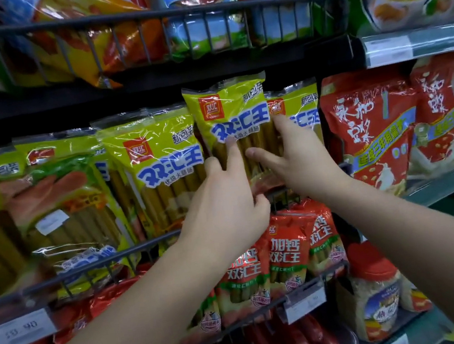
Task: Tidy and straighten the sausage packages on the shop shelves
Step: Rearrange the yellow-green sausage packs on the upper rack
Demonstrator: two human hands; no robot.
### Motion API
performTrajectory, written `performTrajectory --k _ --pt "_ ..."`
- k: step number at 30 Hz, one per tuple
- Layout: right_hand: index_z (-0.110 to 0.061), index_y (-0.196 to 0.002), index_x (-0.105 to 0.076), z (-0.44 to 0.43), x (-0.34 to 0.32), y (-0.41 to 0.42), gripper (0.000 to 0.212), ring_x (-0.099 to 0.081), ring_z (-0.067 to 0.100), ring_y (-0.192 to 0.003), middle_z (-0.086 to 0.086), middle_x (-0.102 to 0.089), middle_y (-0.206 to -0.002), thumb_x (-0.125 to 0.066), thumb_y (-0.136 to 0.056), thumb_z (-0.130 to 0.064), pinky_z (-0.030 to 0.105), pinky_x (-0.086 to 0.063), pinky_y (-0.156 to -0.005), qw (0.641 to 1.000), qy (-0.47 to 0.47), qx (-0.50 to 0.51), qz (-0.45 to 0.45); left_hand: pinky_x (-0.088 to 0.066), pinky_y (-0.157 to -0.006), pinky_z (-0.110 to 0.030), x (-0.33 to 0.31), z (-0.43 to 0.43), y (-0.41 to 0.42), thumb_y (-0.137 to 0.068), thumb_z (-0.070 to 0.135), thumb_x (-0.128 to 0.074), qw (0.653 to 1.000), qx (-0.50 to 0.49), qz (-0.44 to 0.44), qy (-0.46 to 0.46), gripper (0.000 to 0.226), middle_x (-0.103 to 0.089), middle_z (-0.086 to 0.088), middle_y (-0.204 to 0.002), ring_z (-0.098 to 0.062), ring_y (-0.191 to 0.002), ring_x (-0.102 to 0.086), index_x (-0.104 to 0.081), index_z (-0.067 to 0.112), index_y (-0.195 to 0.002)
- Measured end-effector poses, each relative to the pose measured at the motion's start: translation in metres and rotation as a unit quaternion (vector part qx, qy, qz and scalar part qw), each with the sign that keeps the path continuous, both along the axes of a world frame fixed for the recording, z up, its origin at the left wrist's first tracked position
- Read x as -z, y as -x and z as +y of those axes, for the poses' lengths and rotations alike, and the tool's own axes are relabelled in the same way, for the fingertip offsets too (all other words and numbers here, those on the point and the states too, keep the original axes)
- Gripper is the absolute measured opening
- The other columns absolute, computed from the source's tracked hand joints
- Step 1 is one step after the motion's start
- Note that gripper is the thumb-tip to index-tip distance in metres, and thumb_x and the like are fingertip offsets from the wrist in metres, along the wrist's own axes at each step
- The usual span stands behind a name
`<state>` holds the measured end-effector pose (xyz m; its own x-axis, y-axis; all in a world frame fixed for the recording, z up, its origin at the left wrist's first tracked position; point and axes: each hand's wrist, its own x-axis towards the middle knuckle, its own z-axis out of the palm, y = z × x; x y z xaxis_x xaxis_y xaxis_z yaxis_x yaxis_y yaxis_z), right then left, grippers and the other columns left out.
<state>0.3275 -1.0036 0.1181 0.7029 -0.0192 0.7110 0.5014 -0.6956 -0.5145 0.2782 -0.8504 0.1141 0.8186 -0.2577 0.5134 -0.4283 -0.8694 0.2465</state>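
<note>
A yellow-green sausage package point(230, 113) with blue lettering stands upright, raised above its row on the middle wire shelf point(93, 268). My left hand point(224, 201) grips its lower left part, fingers on the front. My right hand point(291, 160) holds its right edge, the thumb on the front and the fingers behind it. More packages of the same kind point(154, 164) stand to the left, and one point(303, 114) sits behind on the right. At the far left one package point(60, 201) leans crookedly.
Red sausage packs point(284, 254) fill the lower wire shelf. Blue and orange packs point(196, 7) sit in the top basket. Red snack bags point(375, 133) stand on the right-hand shelf, a plastic jar point(377, 293) below them. Price tags point(18, 332) hang on the shelf fronts.
</note>
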Motion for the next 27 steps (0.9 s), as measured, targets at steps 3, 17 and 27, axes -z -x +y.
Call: performTrajectory --k 3,17,27 --pt "-0.013 -0.145 -0.034 0.004 0.005 0.001 0.070 -0.062 0.020 -0.108 0.004 -0.062 -0.118 -0.067 -0.090 -0.040 0.033 -0.053 -0.091 0.999 0.015 0.035 -0.015 -0.048 -0.055 -0.019 0.006 0.000 -0.004 -0.095 0.037 -0.054 1.000 -0.007 -0.014 -0.027 0.091 -0.030 -0.011 -0.145 -0.007 -0.074 -0.056 0.015 0.027 -0.154" --pt "-0.010 -0.129 -0.048 0.004 0.018 -0.005 0.061 -0.065 0.030 -0.093 0.007 -0.067 -0.103 -0.055 -0.091 -0.057 0.037 -0.045 -0.070 0.972 0.099 0.205 -0.065 -0.042 -0.056 -0.025 0.012 -0.018 -0.024 -0.092 -0.003 -0.053 0.982 -0.090 -0.070 -0.152 0.097 -0.024 -0.023 -0.147 -0.017 -0.068 -0.045 0.021 0.014 -0.152" --pt "-0.012 -0.109 -0.051 0.002 0.014 -0.007 0.048 -0.051 0.021 -0.069 -0.003 -0.053 -0.078 -0.059 -0.090 -0.056 0.032 -0.035 -0.057 0.978 0.090 0.178 -0.058 -0.040 -0.053 -0.023 0.015 -0.018 -0.028 -0.094 0.004 -0.052 0.981 -0.087 -0.099 -0.145 0.091 -0.029 -0.024 -0.144 -0.017 -0.067 -0.051 0.017 0.010 -0.153"
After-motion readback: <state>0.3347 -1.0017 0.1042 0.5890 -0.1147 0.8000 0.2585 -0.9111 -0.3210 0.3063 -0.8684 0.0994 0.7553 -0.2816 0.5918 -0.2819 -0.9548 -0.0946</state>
